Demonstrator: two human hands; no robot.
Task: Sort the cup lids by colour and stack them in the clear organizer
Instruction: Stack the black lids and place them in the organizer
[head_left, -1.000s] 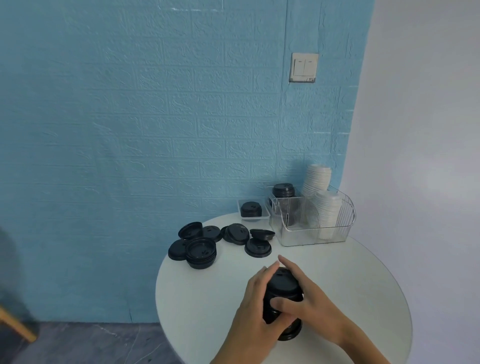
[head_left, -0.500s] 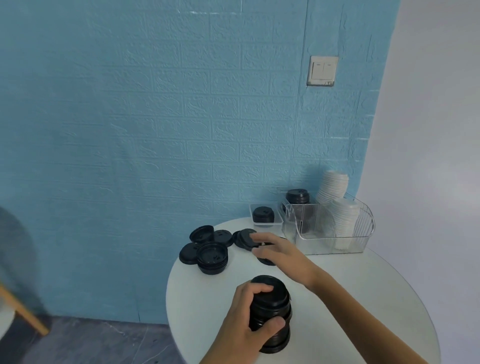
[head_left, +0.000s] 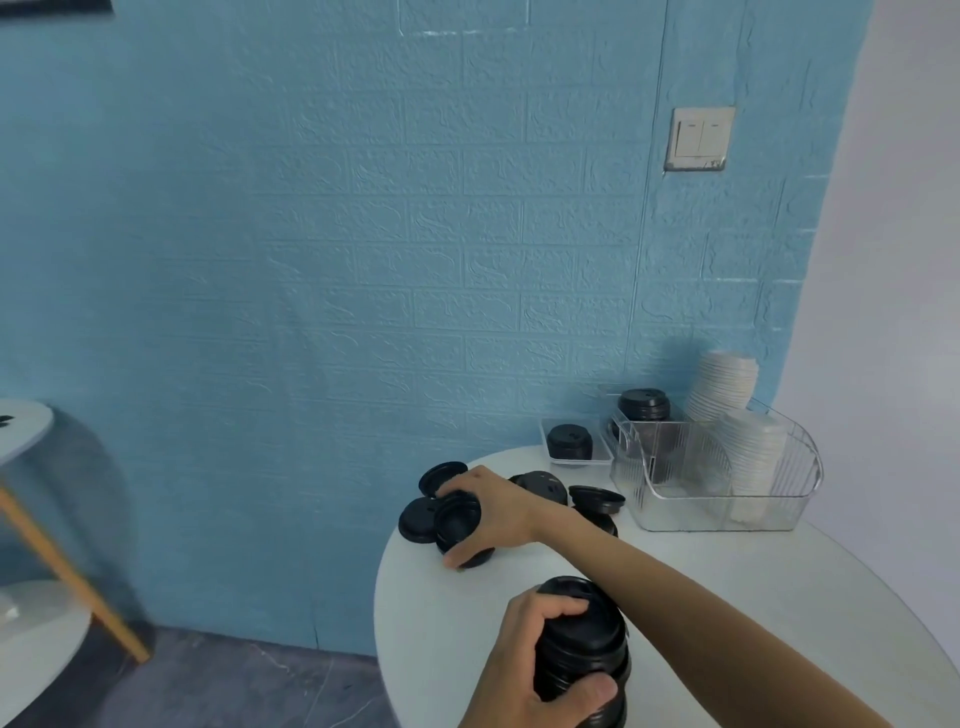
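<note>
- Up at two o'clock on the round white table (head_left: 727, 587) sits your clear organizer (head_left: 722, 467), with two stacks of white lids (head_left: 748, 457) in its right part and a stack of black lids (head_left: 643, 405) showing at its far left.
- Just left of it, a small clear tray (head_left: 602, 457) carries a short black stack (head_left: 569, 441).
- Your left hand (head_left: 535, 670), down at six o'clock, wraps fingers and thumb around a tall stack of black lids (head_left: 582, 649) standing on the table.
- Your right hand (head_left: 493, 512) reaches across to eleven o'clock, fingers curled over a low black pile (head_left: 457, 519), thumb on its near side.
- Loose black lids (head_left: 595, 499) lie around that hand, some touching it.
</note>
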